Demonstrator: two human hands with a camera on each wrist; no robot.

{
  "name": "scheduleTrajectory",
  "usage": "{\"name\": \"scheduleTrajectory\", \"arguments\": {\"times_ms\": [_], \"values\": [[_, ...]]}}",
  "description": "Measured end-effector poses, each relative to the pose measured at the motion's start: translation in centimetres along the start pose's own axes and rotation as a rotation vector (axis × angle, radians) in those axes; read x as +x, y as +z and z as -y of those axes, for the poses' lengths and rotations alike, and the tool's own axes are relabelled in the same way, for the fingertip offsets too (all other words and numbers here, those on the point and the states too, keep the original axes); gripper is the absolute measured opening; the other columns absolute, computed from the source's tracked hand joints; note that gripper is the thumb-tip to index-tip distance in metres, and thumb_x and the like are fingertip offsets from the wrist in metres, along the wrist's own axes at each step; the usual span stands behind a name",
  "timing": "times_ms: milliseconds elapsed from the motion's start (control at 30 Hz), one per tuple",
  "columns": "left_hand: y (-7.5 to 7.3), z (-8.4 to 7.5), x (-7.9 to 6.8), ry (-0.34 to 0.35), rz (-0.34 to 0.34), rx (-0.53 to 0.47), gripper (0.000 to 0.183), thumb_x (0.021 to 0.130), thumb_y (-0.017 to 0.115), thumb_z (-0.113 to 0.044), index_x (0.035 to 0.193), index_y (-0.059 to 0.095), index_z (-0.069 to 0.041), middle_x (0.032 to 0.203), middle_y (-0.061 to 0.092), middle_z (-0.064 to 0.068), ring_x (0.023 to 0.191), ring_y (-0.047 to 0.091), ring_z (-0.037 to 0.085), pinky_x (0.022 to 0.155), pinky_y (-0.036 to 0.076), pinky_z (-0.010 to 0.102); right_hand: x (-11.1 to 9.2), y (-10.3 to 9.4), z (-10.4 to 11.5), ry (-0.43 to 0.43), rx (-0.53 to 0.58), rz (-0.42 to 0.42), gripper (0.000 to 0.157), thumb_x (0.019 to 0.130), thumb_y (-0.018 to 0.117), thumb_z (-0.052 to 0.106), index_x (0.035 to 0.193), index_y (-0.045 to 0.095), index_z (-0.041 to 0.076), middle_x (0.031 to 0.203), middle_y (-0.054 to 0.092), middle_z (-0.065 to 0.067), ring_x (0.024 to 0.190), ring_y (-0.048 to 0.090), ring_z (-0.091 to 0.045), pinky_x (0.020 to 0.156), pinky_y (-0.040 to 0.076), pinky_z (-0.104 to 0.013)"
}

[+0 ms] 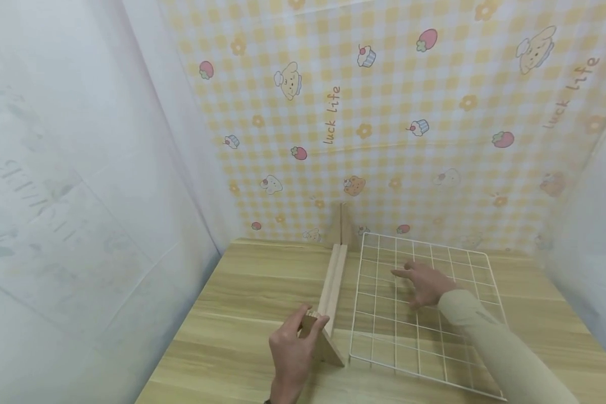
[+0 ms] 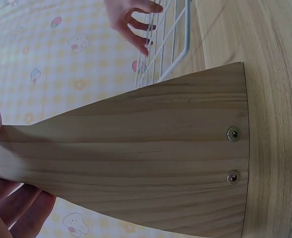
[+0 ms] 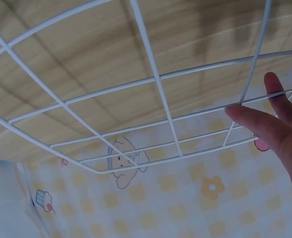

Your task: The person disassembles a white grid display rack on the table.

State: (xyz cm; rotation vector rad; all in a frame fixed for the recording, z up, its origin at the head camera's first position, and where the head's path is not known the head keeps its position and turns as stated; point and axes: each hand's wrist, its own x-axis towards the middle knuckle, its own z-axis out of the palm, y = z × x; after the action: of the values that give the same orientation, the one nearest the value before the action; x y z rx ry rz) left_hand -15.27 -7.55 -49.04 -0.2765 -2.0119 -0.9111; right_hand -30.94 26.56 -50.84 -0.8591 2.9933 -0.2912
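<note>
My left hand (image 1: 294,348) grips the narrow top of a flat wooden end panel (image 2: 136,153) that widens toward the table. In the left wrist view, two hex-socket screws (image 2: 233,134) sit near its wide edge. This panel stands at the near end of a long wooden rail (image 1: 333,280); a similar end panel (image 1: 341,227) stands at the far end. My right hand (image 1: 425,285) holds a white wire grid (image 1: 418,359) by its inner wires, the thumb (image 3: 255,119) against a wire crossing and other fingers past the wires. The grid's near left corner lies close beside the near panel.
A wood-grain table (image 1: 222,336) bears the stand. Behind rises a yellow checked cloth (image 1: 384,101) with printed cartoons, reaching down to the table's far edge. White cloth (image 1: 81,140) hangs at the left, and another pale sheet (image 1: 586,241) hangs at the right.
</note>
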Motion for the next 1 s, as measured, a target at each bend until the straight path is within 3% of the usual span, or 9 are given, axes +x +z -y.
{"name": "scheduleTrajectory", "arguments": {"times_ms": [267, 467, 733, 1000], "values": [[0.6, -0.1, -0.1, 0.014, 0.003, 0.005, 0.033, 0.077, 0.086, -0.026, 0.1, 0.076, -0.005, 0.091, 0.079, 0.013, 0.071, 0.077, 0.017, 0.065, 0.057, 0.01, -0.1, 1.0, -0.2, 0.051, 0.032, 0.064, 0.095, 0.055, 0.093, 0.023, 0.142, 0.056, 0.016, 0.135, 0.057, -0.023, 0.105, 0.064, -0.036, 0.066, 0.061, -0.039], [1.1, -0.2, -0.1, 0.012, 0.013, 0.014, 0.034, 0.078, 0.085, -0.028, 0.1, 0.075, -0.004, 0.094, 0.079, 0.014, 0.074, 0.078, 0.02, 0.065, 0.059, 0.014, 0.0, 1.7, -0.5, 0.054, 0.015, 0.087, 0.094, 0.055, 0.095, 0.03, 0.14, 0.058, 0.016, 0.13, 0.06, -0.018, 0.094, 0.063, -0.024, 0.064, 0.059, -0.034], [1.5, -0.3, -0.1, 0.003, 0.022, 0.011, 0.033, 0.08, 0.084, -0.028, 0.102, 0.075, -0.005, 0.095, 0.079, 0.013, 0.076, 0.078, 0.02, 0.067, 0.059, 0.014, 0.0, 2.2, -0.7, 0.058, 0.037, 0.1, 0.091, 0.054, 0.095, 0.029, 0.136, 0.061, 0.014, 0.127, 0.062, -0.017, 0.091, 0.064, -0.023, 0.067, 0.06, -0.038], [1.5, -0.3, 0.3, 0.029, 0.016, 0.047, 0.032, 0.081, 0.084, -0.029, 0.101, 0.075, -0.006, 0.093, 0.079, 0.012, 0.074, 0.078, 0.019, 0.066, 0.06, 0.016, 0.9, 2.3, -0.6, 0.07, 0.037, 0.109, 0.086, 0.054, 0.096, 0.023, 0.133, 0.063, 0.016, 0.126, 0.063, -0.016, 0.102, 0.066, -0.032, 0.081, 0.061, -0.05]]}}
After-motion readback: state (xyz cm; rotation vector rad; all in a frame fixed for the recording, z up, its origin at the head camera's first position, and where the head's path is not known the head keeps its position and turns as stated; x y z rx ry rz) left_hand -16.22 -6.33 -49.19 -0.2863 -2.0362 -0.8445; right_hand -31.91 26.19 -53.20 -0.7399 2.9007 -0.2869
